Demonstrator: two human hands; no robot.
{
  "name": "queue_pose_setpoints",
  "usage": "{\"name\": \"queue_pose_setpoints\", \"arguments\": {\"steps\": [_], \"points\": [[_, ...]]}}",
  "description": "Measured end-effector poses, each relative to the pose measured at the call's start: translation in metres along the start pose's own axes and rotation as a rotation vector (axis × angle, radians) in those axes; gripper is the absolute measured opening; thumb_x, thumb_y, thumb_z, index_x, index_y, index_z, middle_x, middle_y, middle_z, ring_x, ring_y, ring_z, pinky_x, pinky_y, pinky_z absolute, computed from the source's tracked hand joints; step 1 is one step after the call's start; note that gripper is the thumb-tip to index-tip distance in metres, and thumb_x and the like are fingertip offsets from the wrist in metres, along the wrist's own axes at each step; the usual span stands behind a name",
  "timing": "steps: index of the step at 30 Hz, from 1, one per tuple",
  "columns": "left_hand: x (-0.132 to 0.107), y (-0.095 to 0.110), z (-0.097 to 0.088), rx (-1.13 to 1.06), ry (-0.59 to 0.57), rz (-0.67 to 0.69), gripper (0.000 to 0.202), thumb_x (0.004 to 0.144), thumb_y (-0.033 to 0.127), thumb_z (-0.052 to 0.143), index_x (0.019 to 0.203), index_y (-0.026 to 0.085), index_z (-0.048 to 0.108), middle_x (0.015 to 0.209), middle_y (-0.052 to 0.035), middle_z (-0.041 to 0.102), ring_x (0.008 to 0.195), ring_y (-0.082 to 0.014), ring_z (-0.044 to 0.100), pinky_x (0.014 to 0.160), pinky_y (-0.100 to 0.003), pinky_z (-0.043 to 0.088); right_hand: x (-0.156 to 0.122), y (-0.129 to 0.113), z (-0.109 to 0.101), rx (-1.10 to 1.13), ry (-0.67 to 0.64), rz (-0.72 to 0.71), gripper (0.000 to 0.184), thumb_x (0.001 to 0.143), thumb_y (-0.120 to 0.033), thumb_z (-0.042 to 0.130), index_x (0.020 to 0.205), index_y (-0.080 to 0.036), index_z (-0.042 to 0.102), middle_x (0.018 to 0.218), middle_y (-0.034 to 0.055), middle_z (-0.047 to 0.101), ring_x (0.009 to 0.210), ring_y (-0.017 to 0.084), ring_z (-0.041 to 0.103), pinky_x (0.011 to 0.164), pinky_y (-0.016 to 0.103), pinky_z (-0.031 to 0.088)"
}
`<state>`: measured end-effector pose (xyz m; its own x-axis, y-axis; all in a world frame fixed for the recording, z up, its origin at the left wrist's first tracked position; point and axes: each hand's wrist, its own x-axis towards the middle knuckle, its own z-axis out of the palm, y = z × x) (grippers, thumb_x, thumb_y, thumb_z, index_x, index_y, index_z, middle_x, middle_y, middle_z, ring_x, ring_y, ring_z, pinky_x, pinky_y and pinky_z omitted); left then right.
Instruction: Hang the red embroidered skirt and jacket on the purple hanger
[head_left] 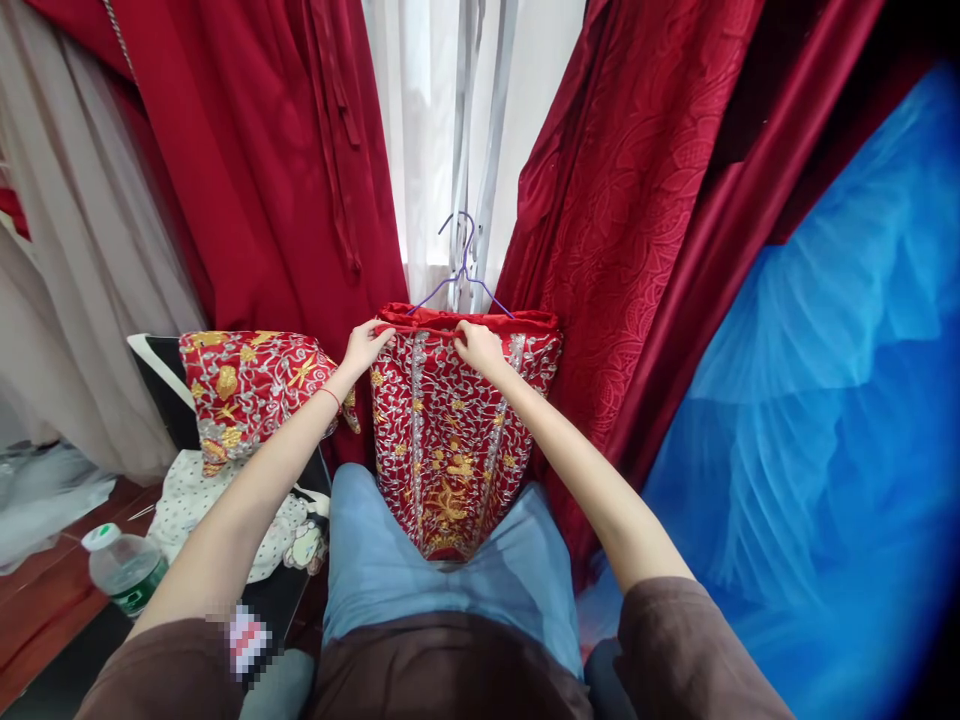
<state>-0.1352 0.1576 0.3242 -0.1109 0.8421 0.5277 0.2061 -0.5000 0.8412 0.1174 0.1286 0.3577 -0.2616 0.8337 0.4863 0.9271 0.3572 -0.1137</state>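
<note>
A red garment (457, 430) with silver and gold embroidery hangs before me, its lower end narrowing between my knees. Whether it is a skirt or a bodice I cannot tell. Its plain red top edge lies around the lower part of a purple wire hanger (463, 272). My left hand (367, 345) pinches that edge near its left side. Closer to the middle, my right hand (478, 348) grips the same edge with thumb and fingers. The hanger's hook points up, and what it hangs from is unclear.
Left of me, a matching embroidered piece (259, 390) drapes over a dark chair with a white frame (161, 365). A dotted white cloth (176, 505) and a plastic bottle (124, 570) are below. Red dresses (615, 230) flank the hanger; a blue pleated gown (795, 400) fills the right.
</note>
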Motion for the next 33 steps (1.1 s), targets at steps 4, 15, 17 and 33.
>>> {"name": "queue_pose_setpoints", "arguments": {"steps": [4,15,17,33], "points": [[0.002,-0.002,-0.008,0.022,-0.008,-0.060,0.020,0.072,0.031,0.076,0.078,0.014,0.066,0.065,-0.0020,0.068,0.065,-0.0155,0.065,0.075,-0.030,0.052,-0.002,0.000,-0.003,-0.119,0.009,-0.075,0.034,0.098,-0.021,0.039,0.124,-0.019,0.061,0.121,0.0133,0.070,0.107,0.026,0.066,0.086,0.035,0.047],[0.008,0.005,0.000,0.003,0.140,-0.179,0.011,0.070,0.021,0.074,0.073,0.015,0.065,0.060,-0.0003,0.065,0.060,-0.0131,0.064,0.075,-0.029,0.052,-0.006,0.007,-0.016,-0.220,0.037,-0.171,0.032,0.100,-0.020,0.037,0.118,-0.017,0.063,0.118,0.0148,0.069,0.109,0.026,0.064,0.080,0.031,0.042],[0.012,0.006,0.004,-0.002,0.153,-0.191,0.011,0.071,0.019,0.074,0.071,0.015,0.064,0.058,0.0000,0.064,0.058,-0.0125,0.062,0.073,-0.029,0.051,-0.009,0.007,-0.017,-0.243,0.023,-0.170,0.035,0.099,-0.016,0.035,0.122,-0.016,0.061,0.118,0.0161,0.069,0.109,0.026,0.064,0.078,0.031,0.042],[-0.083,0.043,-0.105,1.495,-0.020,-0.095,0.122,0.059,0.041,0.085,0.155,-0.002,0.024,0.161,-0.0366,0.011,0.151,-0.0500,0.009,0.118,-0.065,0.014,-0.034,-0.040,-0.009,-0.287,-0.022,-0.211,0.037,0.099,-0.023,0.030,0.129,-0.010,0.048,0.125,0.0219,0.058,0.099,0.027,0.067,0.071,0.032,0.044]]}}
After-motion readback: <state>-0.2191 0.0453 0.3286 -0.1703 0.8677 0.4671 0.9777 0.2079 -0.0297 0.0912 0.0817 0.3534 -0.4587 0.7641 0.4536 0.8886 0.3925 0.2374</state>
